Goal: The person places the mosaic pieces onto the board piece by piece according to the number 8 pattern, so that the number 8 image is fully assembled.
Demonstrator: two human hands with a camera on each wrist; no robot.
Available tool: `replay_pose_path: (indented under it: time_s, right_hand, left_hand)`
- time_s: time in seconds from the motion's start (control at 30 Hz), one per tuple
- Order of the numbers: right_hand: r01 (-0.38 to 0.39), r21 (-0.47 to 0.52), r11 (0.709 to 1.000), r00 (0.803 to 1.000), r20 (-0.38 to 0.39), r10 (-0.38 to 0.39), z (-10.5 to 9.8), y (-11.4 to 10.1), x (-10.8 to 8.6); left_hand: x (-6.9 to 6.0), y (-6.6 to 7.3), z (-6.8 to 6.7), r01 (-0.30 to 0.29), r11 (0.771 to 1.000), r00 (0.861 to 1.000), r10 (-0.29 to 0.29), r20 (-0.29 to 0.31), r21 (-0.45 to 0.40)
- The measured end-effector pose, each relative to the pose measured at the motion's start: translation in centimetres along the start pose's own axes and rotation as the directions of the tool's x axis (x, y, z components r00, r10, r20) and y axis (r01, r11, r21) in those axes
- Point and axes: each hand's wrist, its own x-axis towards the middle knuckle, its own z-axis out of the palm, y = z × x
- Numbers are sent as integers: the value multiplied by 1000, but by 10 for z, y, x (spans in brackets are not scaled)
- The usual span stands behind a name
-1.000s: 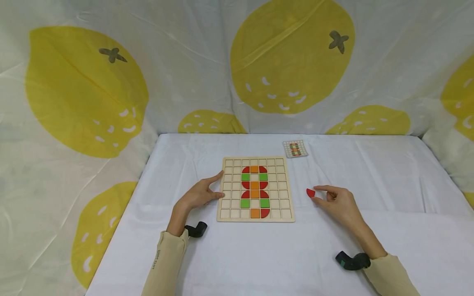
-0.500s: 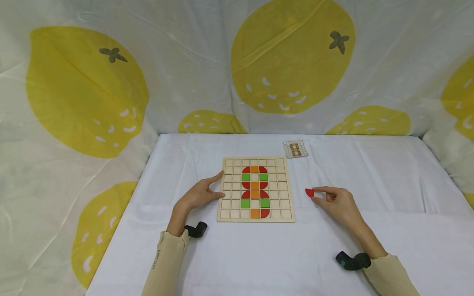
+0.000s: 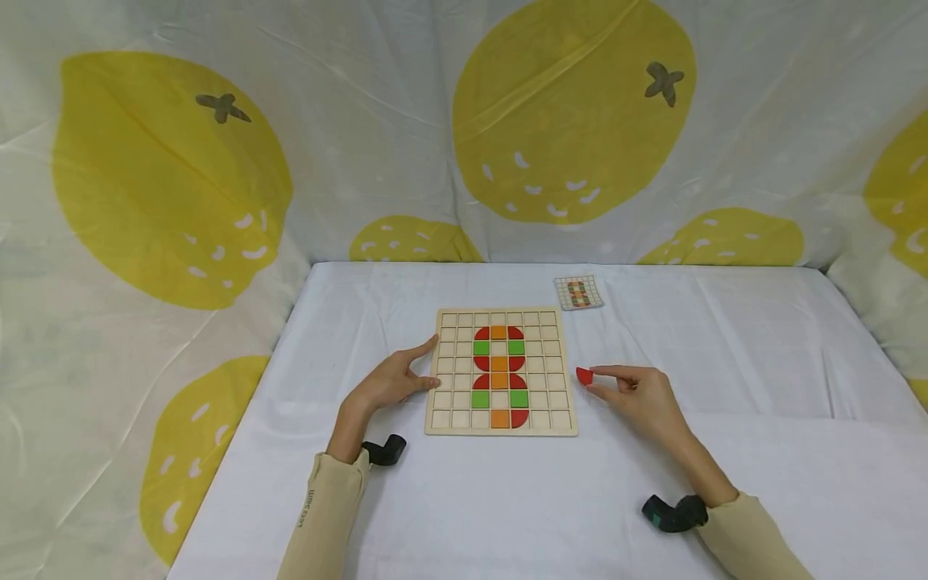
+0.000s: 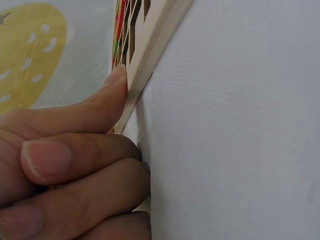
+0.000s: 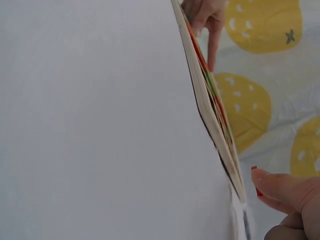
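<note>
A square wooden grid board (image 3: 541, 399) lies on the white-covered table. Red, orange and green tiles form a figure-eight-like pattern in its middle columns; the cell left of the lowest orange tile (image 3: 499, 418) holds no tile. My left hand (image 3: 386, 381) touches the board's left edge with index finger and thumb spread apart; its other fingers curl below in the left wrist view. Just off the right edge, my right hand (image 3: 644, 396) pinches a red quarter-circle tile (image 3: 584, 376) between thumb and index finger. Only slivers of that tile show in the right wrist view.
A small pattern card (image 3: 578, 292) printed with a similar figure lies behind the board's right back corner. White cloth (image 3: 471, 507) covers the table. A lemon-print curtain (image 3: 362, 161) hangs behind and at both sides. Each wrist wears a black camera (image 3: 674, 513).
The right hand has moved left with the red quarter-circle tile, closer to the board's right edge. My left hand and the board have stayed in place.
</note>
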Motion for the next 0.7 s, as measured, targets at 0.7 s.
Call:
replay_pose_path:
  time_s: [0.7]
  right_hand:
    - [91, 160, 983, 957, 258, -130, 81, -74, -7]
  left_hand:
    - [-1, 0, -1, -2, 1000, 1000, 2, 5, -15]
